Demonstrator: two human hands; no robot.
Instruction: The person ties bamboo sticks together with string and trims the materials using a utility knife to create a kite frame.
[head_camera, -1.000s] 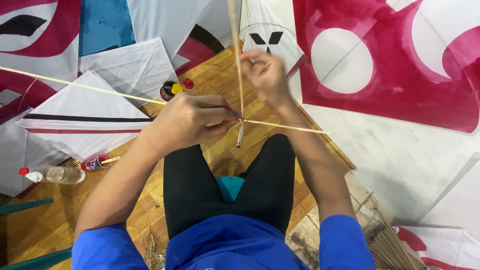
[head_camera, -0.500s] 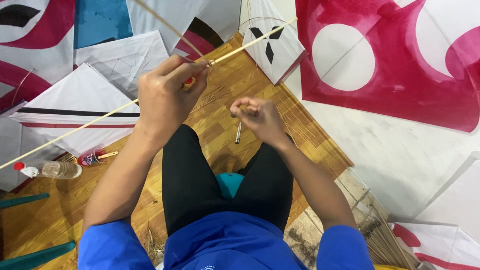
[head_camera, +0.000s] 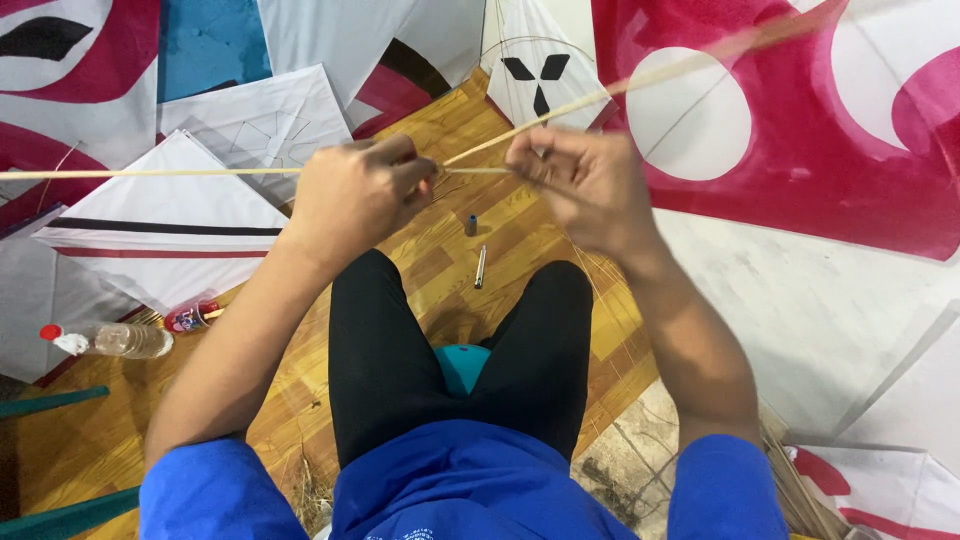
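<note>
- Sticks: two thin, pale bamboo ones meet at centre frame, above the knees. One stick (head_camera: 150, 174) runs level from the left edge to the hands. The other, the slanted stick (head_camera: 620, 82), climbs from the hands toward the upper right, blurred at its far end.
- Left hand (head_camera: 355, 195) is closed on the level stick, fingers curled over, thumb pressing near the crossing.
- Right hand (head_camera: 580, 180) pinches just beside it, fingertips tight at the joint. Whether it holds thread or the stick itself, I cannot tell.
- Between the hands a short stretch of stick shows, with what looks like fine thread about it.
- Floor (head_camera: 440, 260) below is honey-coloured wood parquet. A small dark cap (head_camera: 470, 225) and a slim metal tube (head_camera: 480, 266) lie on it, between the knees.
- Kites of thin paper ring the person: a white one with a black and red stripe (head_camera: 160, 235) at left, a red one with a white circle (head_camera: 780, 130) at upper right, a white one with black marks (head_camera: 540, 80) at top centre.
- Plastic bottle (head_camera: 115, 340) with a red cap lies at lower left.
- Bundle of thin sticks (head_camera: 790, 480) lies at lower right.
</note>
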